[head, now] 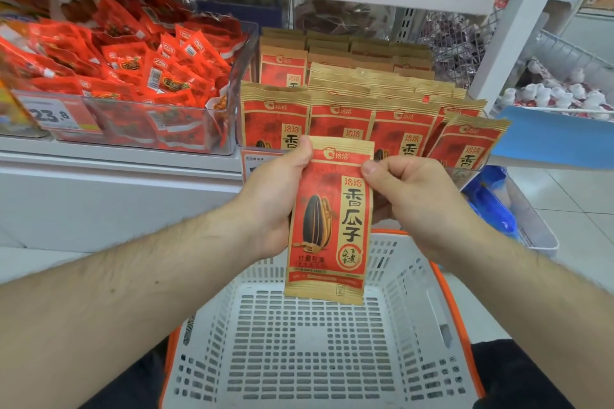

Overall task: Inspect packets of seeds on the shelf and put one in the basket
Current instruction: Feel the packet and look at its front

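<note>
I hold one red and tan seed packet [332, 219] upright in front of me, its printed front facing me. My left hand [275, 199] grips its left edge, thumb on the top corner. My right hand [408, 196] pinches its right edge near the top, fingers curled behind. The packet hangs above the white slotted basket [408, 302] with an orange rim, which has nothing in it. Rows of the same seed packets [342, 109] stand upright on the shelf just behind my hands.
A clear bin of small red snack sachets [133, 76] sits left of the seed packets, with a price label [53, 114] on its front. A white shelf post [518, 20] rises at the right. A wire bin of white-wrapped sweets [564, 93] lies further right.
</note>
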### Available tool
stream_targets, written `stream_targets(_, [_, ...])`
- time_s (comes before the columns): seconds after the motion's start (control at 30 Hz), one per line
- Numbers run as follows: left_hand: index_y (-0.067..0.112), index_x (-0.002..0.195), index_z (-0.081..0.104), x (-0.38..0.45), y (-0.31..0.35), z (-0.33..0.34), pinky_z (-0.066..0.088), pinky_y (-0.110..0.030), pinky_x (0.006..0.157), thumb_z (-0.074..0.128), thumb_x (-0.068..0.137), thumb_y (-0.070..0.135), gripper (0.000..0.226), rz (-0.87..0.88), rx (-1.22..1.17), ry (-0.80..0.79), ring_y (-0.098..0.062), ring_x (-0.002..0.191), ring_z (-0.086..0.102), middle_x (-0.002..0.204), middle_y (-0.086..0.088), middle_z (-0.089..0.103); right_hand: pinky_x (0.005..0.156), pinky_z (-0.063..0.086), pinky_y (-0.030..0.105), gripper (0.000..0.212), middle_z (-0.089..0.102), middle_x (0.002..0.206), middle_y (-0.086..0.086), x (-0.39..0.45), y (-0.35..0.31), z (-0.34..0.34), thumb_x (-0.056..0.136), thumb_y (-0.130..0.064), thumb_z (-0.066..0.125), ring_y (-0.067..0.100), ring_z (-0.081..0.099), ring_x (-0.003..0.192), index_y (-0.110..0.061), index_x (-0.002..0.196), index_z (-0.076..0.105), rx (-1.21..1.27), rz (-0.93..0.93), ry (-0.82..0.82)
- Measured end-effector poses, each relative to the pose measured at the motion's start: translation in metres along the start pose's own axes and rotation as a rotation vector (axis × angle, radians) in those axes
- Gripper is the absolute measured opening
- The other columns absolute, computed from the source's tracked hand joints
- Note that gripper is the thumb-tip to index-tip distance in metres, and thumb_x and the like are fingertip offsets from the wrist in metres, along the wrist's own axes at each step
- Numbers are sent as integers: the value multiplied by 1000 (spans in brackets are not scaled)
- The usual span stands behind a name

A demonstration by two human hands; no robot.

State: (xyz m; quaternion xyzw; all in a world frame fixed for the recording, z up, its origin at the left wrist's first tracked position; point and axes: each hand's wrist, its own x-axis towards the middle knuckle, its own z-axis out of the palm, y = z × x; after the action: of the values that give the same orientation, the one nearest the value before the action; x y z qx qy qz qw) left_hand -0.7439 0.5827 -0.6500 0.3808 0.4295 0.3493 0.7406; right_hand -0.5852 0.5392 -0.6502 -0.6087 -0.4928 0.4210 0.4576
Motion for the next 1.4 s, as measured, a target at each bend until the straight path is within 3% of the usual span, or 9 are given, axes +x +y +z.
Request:
stream_targets(0.2, [13,114,68,2,1,-3,57,-45,83,37,103,51,51,-20,-27,36,-32,94,73,102,-15,76,70,57,41,37,75,83,19,-5,3,3,100,-26,52,37,69,75,4,89,70,-31,72,-105])
stream_targets(0.33, [12,114,68,2,0,-3,59,-44,79,36,104,51,51,-41,-41,48,-32,93,74,100,-15,76,74,59,45,33,75,80,16,-5,5,3,100,-24,54,42,70,80,-1,83,71,-46,46,-88])
stream_targets(0.5, [11,117,67,4,0,-7,59,-43,74,35,104,51,53,-68,-66,69,-32,89,74,101,-15,76,57,54,29,36,75,80,16,-8,2,-1,98,-28,56,26,67,65,3,89,72,-70,102,-181])
stream_targets(0.73, [12,111,68,7,1,-8,59,-42,70,35,104,53,53,-82,-63,103,-29,80,74,95,-14,76,50,51,28,31,71,72,20,-9,5,2,96,-22,59,20,62,54,2,79,69,-62,61,-166])
stream_targets(0.97, [13,114,67,8,2,-11,60,-41,65,37,103,53,51,-106,-91,139,-29,78,75,96,-14,76,49,53,25,31,72,81,27,-13,2,1,93,-22,63,20,64,57,8,87,68,-109,143,-269])
stream_targets(1.1, [12,117,66,10,1,-13,60,-44,70,37,103,54,53,-118,-98,154,-32,85,75,99,-15,76,49,53,24,28,73,83,25,-14,2,-1,91,-20,64,19,64,57,8,94,68,-119,153,-290])
stream_targets(1.23, [12,104,67,12,1,-15,60,-42,57,36,103,55,52,-124,-116,152,-31,70,74,88,-15,76,51,54,24,39,73,89,25,-17,-2,-4,77,-21,71,22,65,60,0,109,65,-92,187,-386])
stream_targets(1.4, [13,102,67,13,0,-17,59,-42,56,36,102,56,53,-128,-110,153,-31,69,74,88,-15,76,52,55,25,43,69,83,30,-18,-2,-5,76,-10,73,25,64,62,-3,117,62,-92,175,-398])
